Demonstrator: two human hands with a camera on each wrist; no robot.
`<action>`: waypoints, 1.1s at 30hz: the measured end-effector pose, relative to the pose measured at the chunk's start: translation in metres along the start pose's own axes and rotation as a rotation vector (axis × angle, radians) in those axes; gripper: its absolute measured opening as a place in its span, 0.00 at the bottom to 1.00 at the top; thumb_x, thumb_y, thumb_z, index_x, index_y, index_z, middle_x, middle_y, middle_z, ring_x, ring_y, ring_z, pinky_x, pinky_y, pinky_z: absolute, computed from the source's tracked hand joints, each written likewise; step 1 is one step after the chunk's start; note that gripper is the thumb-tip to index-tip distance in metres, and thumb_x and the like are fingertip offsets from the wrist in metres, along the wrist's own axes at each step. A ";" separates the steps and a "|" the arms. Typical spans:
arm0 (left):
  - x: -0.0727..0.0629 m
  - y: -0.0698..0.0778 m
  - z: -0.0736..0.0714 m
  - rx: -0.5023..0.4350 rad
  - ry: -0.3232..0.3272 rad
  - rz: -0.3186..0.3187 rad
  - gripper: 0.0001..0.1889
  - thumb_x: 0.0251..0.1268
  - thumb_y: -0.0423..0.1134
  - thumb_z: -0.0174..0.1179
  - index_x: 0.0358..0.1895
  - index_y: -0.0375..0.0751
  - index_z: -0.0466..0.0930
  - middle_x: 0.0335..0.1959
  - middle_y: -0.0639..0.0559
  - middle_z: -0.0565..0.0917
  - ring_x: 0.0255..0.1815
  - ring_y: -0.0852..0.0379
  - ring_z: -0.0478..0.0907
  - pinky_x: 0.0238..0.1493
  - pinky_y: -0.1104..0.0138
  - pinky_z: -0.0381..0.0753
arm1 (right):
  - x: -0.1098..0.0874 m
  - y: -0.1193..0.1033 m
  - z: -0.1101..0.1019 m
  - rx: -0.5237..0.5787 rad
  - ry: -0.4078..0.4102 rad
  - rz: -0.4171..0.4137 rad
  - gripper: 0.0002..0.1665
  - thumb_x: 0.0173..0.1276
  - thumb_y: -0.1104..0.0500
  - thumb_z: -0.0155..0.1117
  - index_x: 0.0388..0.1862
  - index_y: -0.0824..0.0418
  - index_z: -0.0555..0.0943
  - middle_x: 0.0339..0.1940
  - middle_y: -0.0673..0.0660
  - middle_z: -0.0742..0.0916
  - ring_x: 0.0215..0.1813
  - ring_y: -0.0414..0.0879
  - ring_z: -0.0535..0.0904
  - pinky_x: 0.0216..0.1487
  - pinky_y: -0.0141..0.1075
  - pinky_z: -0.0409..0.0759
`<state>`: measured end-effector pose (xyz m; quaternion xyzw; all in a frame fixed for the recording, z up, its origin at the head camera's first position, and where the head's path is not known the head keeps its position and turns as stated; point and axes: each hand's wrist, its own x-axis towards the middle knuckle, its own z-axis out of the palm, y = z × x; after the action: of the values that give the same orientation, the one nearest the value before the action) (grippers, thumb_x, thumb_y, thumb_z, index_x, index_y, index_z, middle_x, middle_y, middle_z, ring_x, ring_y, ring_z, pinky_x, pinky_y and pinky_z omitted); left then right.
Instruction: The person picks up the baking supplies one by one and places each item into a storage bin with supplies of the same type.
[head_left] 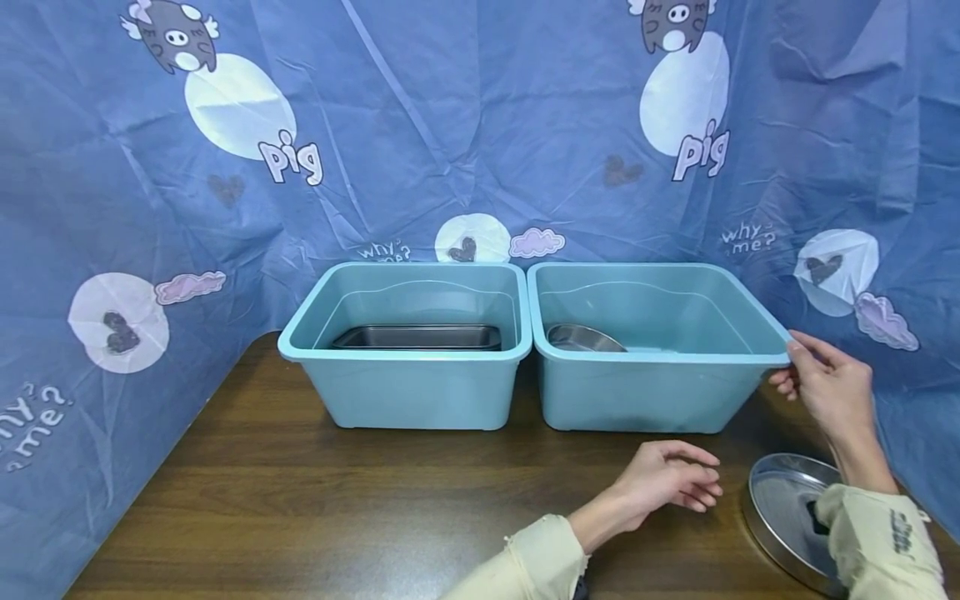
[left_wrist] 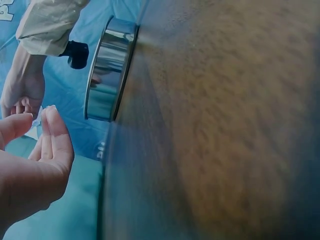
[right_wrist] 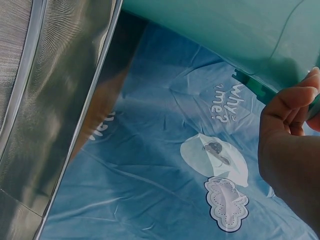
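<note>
Two teal plastic bins stand side by side: a left bin point(head_left: 420, 392) and a right bin point(head_left: 637, 396). My right hand point(head_left: 834, 392) pinches the rim of the right bin at its front right corner, and the right wrist view shows the curled fingers point(right_wrist: 290, 107) there. My left hand point(head_left: 663, 483) hovers over the table in front of that bin, fingers loosely bent, holding nothing. Below my right forearm lies a round metal sieve point(head_left: 783, 479) with a fine mesh, partly hidden by the sleeve. The left wrist view shows the sieve's shiny side wall point(left_wrist: 111, 65).
A dark rectangular baking pan point(head_left: 420, 337) lies in the left bin. Inside the right bin, at its left end, rests a round metal dish point(head_left: 585, 338), partly hidden by the front wall. Behind the brown wooden table point(head_left: 315, 500) hangs a blue printed cloth point(head_left: 420, 125).
</note>
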<state>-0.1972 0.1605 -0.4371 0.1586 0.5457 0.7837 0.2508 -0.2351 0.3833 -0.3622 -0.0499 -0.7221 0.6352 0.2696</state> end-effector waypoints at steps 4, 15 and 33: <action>0.002 -0.004 0.003 -0.015 0.003 -0.003 0.08 0.65 0.22 0.62 0.44 0.33 0.87 0.29 0.36 0.88 0.21 0.61 0.80 0.25 0.74 0.82 | 0.000 0.001 0.000 0.058 -0.002 -0.001 0.12 0.79 0.64 0.58 0.57 0.63 0.79 0.15 0.48 0.85 0.14 0.36 0.79 0.15 0.24 0.75; 0.005 -0.014 0.015 -0.026 -0.015 -0.014 0.10 0.65 0.22 0.62 0.44 0.38 0.86 0.33 0.29 0.87 0.22 0.61 0.81 0.24 0.75 0.81 | -0.002 0.002 0.000 0.090 -0.013 -0.010 0.10 0.78 0.64 0.59 0.54 0.59 0.81 0.15 0.49 0.85 0.14 0.36 0.79 0.15 0.24 0.76; 0.009 -0.030 0.031 0.044 0.029 -0.031 0.12 0.64 0.23 0.66 0.44 0.43 0.85 0.28 0.33 0.87 0.19 0.60 0.80 0.21 0.76 0.80 | -0.002 0.003 0.001 0.133 -0.005 -0.014 0.15 0.78 0.65 0.59 0.42 0.45 0.85 0.15 0.50 0.85 0.14 0.37 0.79 0.15 0.24 0.75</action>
<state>-0.1817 0.1979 -0.4542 0.1441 0.5688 0.7697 0.2516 -0.2347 0.3819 -0.3653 -0.0250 -0.6794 0.6798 0.2750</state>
